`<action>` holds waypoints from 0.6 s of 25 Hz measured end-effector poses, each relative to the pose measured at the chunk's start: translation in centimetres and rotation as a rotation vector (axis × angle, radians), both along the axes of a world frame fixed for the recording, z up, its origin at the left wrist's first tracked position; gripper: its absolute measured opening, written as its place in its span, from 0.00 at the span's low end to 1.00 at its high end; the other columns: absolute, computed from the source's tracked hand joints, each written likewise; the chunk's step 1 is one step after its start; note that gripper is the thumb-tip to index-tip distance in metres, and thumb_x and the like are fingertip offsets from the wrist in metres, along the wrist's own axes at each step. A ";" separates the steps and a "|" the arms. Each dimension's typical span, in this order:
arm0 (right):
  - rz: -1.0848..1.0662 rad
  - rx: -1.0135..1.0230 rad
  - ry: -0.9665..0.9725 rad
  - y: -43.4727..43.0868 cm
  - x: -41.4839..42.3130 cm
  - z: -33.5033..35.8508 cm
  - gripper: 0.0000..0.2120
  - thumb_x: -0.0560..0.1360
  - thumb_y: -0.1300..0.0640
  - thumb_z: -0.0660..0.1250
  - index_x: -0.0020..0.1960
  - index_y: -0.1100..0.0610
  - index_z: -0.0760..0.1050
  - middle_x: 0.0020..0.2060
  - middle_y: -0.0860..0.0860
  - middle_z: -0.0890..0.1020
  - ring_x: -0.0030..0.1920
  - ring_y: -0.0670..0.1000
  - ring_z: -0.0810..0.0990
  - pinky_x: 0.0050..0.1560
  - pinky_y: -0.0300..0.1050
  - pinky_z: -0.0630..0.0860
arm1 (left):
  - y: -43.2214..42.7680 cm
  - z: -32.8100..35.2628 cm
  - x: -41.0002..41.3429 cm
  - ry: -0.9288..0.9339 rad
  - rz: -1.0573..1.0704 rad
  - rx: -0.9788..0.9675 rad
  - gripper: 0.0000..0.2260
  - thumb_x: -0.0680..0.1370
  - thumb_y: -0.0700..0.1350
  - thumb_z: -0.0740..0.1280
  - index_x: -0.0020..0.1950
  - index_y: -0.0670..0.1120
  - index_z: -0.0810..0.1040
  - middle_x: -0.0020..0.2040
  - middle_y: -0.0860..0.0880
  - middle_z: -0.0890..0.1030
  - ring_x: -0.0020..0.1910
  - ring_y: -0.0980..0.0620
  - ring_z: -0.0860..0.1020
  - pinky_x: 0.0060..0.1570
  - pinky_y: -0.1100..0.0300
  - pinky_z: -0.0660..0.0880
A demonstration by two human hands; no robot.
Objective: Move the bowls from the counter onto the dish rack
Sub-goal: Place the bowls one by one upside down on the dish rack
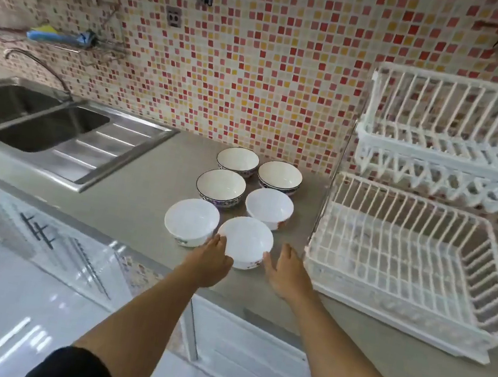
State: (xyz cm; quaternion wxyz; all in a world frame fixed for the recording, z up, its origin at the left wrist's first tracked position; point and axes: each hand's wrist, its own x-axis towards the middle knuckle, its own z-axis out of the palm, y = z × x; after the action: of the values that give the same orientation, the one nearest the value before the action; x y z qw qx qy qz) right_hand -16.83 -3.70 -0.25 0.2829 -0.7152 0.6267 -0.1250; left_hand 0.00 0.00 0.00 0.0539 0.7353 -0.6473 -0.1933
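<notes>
Several white bowls stand grouped on the grey counter (129, 195), some with dark patterned rims. The nearest bowl (246, 240) sits by the counter's front edge. My left hand (213, 259) touches its left side, fingers along the rim. My right hand (285, 270) is just to its right, fingers apart, close to the wall of the bowl; whether it touches is unclear. Another plain bowl (192, 221) stands to the left. The white two-tier dish rack (408, 262) stands on the counter at the right, holding nothing.
A steel double sink (33, 121) with a drainboard and tap lies at the left. A mosaic tiled wall runs behind. White cabinet doors and a glossy floor lie below the counter edge.
</notes>
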 end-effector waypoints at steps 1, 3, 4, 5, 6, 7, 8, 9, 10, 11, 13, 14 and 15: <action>-0.072 0.060 -0.017 -0.7 0.6 -0.6 0.33 0.79 0.41 0.51 0.75 0.62 0.54 0.74 0.59 0.63 0.72 0.59 0.64 0.68 0.53 0.65 | -0.5 -0.8 -0.2 0.066 0.065 -0.004 0.26 0.80 0.48 0.51 0.76 0.39 0.55 0.78 0.40 0.55 0.77 0.42 0.57 0.74 0.49 0.57; -0.173 0.171 -0.022 -1.9 1.9 -2.0 0.32 0.80 0.42 0.51 0.75 0.64 0.55 0.72 0.61 0.65 0.72 0.61 0.65 0.68 0.53 0.64 | -1.5 -2.4 -0.4 0.150 0.173 -0.059 0.25 0.81 0.45 0.54 0.77 0.39 0.53 0.77 0.40 0.58 0.75 0.42 0.60 0.72 0.51 0.60; -0.202 0.207 -0.034 -2.2 2.4 -2.5 0.31 0.80 0.43 0.52 0.74 0.64 0.57 0.71 0.62 0.68 0.70 0.61 0.67 0.67 0.52 0.65 | -1.8 -2.9 -0.7 0.178 0.194 -0.084 0.25 0.81 0.44 0.54 0.76 0.38 0.53 0.77 0.39 0.59 0.75 0.41 0.61 0.72 0.51 0.61; -0.209 0.224 -0.082 -2.5 3.0 -3.0 0.29 0.80 0.45 0.54 0.72 0.65 0.60 0.69 0.62 0.70 0.69 0.61 0.69 0.65 0.50 0.66 | -2.1 -3.6 -0.8 0.202 0.192 -0.090 0.25 0.82 0.44 0.54 0.76 0.37 0.53 0.77 0.39 0.58 0.75 0.41 0.61 0.72 0.52 0.61; -0.218 0.254 -0.143 -2.6 3.7 -3.4 0.26 0.80 0.48 0.57 0.70 0.65 0.63 0.67 0.61 0.72 0.67 0.60 0.71 0.63 0.47 0.68 | -2.5 -4.1 -0.8 0.185 0.174 -0.077 0.25 0.82 0.44 0.54 0.76 0.36 0.51 0.77 0.38 0.57 0.76 0.42 0.59 0.72 0.53 0.60; -0.230 0.282 -0.195 -2.7 4.3 -3.9 0.23 0.80 0.51 0.58 0.69 0.65 0.64 0.66 0.60 0.74 0.66 0.60 0.73 0.59 0.44 0.69 | -2.9 -4.5 -0.7 0.149 0.149 -0.055 0.26 0.83 0.44 0.53 0.77 0.35 0.50 0.78 0.37 0.54 0.77 0.42 0.57 0.73 0.54 0.60; -0.244 0.307 -0.234 -2.7 4.8 -4.1 0.21 0.80 0.55 0.59 0.69 0.64 0.65 0.65 0.60 0.75 0.65 0.59 0.74 0.56 0.42 0.69 | -3.3 -5.1 -0.5 0.124 0.140 -0.051 0.26 0.83 0.44 0.53 0.77 0.35 0.48 0.78 0.37 0.52 0.77 0.43 0.56 0.73 0.55 0.59; -0.278 0.319 -0.265 -2.7 5.1 -4.5 0.20 0.79 0.57 0.59 0.68 0.64 0.65 0.65 0.60 0.75 0.64 0.59 0.74 0.55 0.41 0.69 | -3.5 -5.5 -0.4 0.131 0.134 -0.047 0.26 0.83 0.44 0.53 0.77 0.35 0.48 0.78 0.38 0.51 0.77 0.43 0.56 0.72 0.55 0.60; -0.327 0.323 -0.290 -2.8 5.3 -4.7 0.20 0.78 0.59 0.59 0.68 0.64 0.66 0.65 0.61 0.75 0.63 0.60 0.75 0.55 0.42 0.70 | -3.5 -5.7 -0.3 0.144 0.119 -0.048 0.26 0.83 0.44 0.54 0.77 0.35 0.48 0.78 0.38 0.50 0.77 0.43 0.57 0.72 0.55 0.60; -0.381 0.315 -0.313 -2.8 5.4 -4.8 0.20 0.77 0.60 0.60 0.68 0.65 0.66 0.64 0.62 0.75 0.62 0.61 0.75 0.58 0.44 0.72 | -3.4 -5.5 -0.3 0.176 0.097 -0.059 0.26 0.82 0.43 0.54 0.77 0.35 0.50 0.79 0.39 0.51 0.77 0.43 0.57 0.72 0.55 0.60; -0.438 0.268 -0.315 -2.7 5.0 -4.2 0.21 0.75 0.61 0.61 0.67 0.65 0.66 0.64 0.63 0.75 0.62 0.62 0.75 0.61 0.50 0.74 | -3.1 -4.7 -0.5 0.236 0.076 -0.125 0.25 0.82 0.41 0.55 0.77 0.36 0.51 0.79 0.40 0.52 0.77 0.44 0.58 0.72 0.56 0.60; -0.436 0.222 -0.290 -2.5 4.7 -3.4 0.22 0.75 0.62 0.61 0.67 0.65 0.66 0.63 0.62 0.75 0.62 0.62 0.75 0.61 0.50 0.73 | -3.1 -4.1 -0.5 0.246 0.080 -0.164 0.26 0.81 0.40 0.56 0.77 0.37 0.51 0.79 0.40 0.52 0.77 0.44 0.58 0.71 0.57 0.60; -0.421 0.165 -0.269 -2.0 4.4 -2.3 0.22 0.74 0.63 0.61 0.68 0.64 0.65 0.63 0.62 0.76 0.62 0.61 0.75 0.58 0.48 0.74 | -3.1 -3.4 -0.2 0.250 0.096 -0.209 0.26 0.81 0.40 0.56 0.77 0.37 0.51 0.78 0.40 0.52 0.76 0.44 0.59 0.71 0.57 0.62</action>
State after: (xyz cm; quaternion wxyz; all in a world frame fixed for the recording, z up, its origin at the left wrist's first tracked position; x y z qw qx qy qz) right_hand -12.41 -5.74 -2.57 0.3886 -0.5206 0.7266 -0.2235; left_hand -0.24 -3.11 -3.36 0.2193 0.7261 -0.6161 -0.2123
